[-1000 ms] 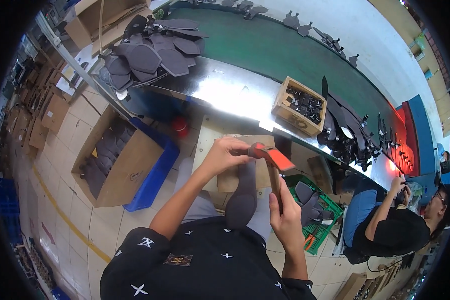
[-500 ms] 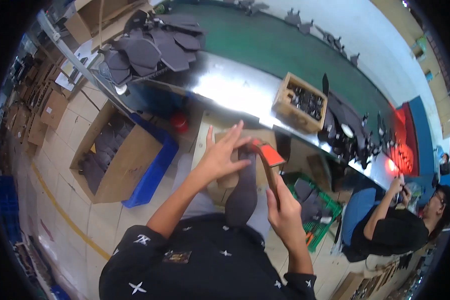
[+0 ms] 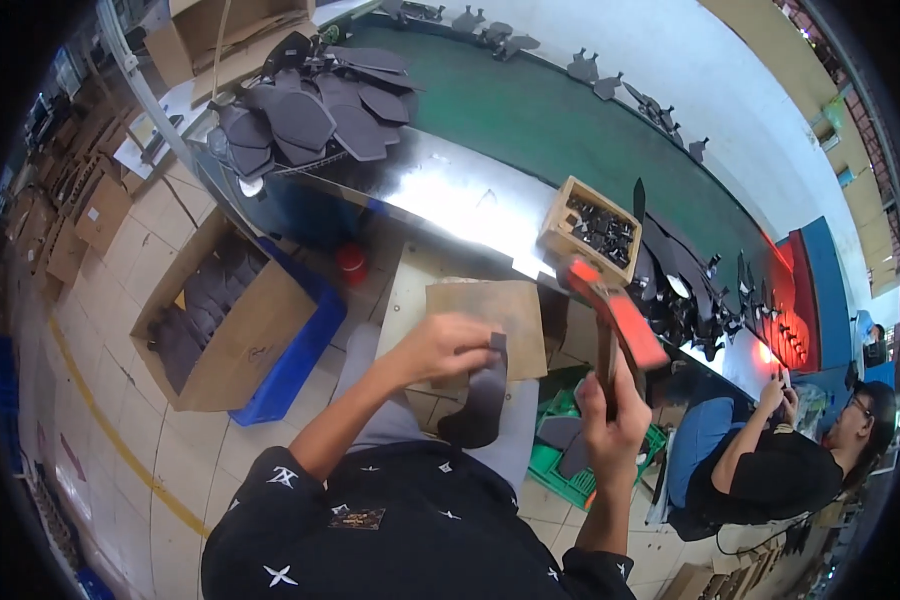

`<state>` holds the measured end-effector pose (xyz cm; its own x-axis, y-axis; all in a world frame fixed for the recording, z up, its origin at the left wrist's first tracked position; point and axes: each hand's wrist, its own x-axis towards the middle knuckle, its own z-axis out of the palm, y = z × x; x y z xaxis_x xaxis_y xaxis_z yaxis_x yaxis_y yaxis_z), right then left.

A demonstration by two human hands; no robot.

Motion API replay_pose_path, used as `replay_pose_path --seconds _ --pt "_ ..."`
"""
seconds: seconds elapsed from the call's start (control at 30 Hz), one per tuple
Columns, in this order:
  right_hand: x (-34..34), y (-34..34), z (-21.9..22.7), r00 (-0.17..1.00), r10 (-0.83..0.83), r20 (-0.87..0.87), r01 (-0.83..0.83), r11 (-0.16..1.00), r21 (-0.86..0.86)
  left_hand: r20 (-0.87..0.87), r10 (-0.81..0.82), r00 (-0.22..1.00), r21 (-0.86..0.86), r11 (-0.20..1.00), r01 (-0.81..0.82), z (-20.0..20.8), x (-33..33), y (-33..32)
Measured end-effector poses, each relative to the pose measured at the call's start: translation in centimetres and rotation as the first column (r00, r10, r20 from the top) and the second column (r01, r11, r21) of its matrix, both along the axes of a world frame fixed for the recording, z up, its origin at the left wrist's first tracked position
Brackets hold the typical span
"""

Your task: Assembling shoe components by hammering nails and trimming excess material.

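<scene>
My right hand is wrapped round the handle of a hammer with a red-orange head, raised off to the right. My left hand has its fingers drawn together at the narrow upper end of a dark grey paddle-shaped piece. That piece hangs down over my lap, its wide rounded end nearest me. Beneath my fingers lies a worn brown board on a cream-coloured stand.
A wooden box of small dark metal parts stands on the bench edge. Grey pieces are heaped at far left beside a green belt. A carton, a green crate and a seated person flank me.
The hammer has swung up and right, away from the grey piece. My left hand has gone from spread fingers to a pinch and moved slightly down; the grey piece has shifted with it.
</scene>
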<state>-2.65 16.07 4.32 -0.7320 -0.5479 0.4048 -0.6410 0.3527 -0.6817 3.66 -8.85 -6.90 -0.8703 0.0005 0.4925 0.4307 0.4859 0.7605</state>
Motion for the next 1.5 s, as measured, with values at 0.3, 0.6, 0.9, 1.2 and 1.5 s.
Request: replay_pose_path --seconds 0.3,0.6,0.9,1.2,1.5 --pt "-4.7 -2.2 -5.3 0.866 0.442 -0.233 -0.244 0.782 0.574 0.462 -0.348 0.816 0.483 0.870 0.097 10.4 6.7 3.2" --pt "4.9 -2.9 -6.0 0.395 0.674 0.625 -0.240 0.732 -0.638 0.579 -0.595 0.558 0.680 0.730 0.073 11.0 7.0 4.9" --pt "5.2 -3.5 -5.6 0.362 0.753 0.550 -0.078 0.612 -0.787 0.522 -0.755 0.397 0.801 0.594 0.076 10.7 6.6 5.6" --pt "1.4 -1.6 -5.2 0.732 0.464 0.500 -0.022 0.749 -0.663 0.471 -0.752 0.461 0.879 0.442 -0.178 8.1 4.3 4.9" --pt "-3.8 4.6 -5.2 0.895 -0.211 0.394 0.378 0.827 -0.416 0.305 0.279 0.911 0.280 0.888 -0.366 9.6 4.7 -8.4"
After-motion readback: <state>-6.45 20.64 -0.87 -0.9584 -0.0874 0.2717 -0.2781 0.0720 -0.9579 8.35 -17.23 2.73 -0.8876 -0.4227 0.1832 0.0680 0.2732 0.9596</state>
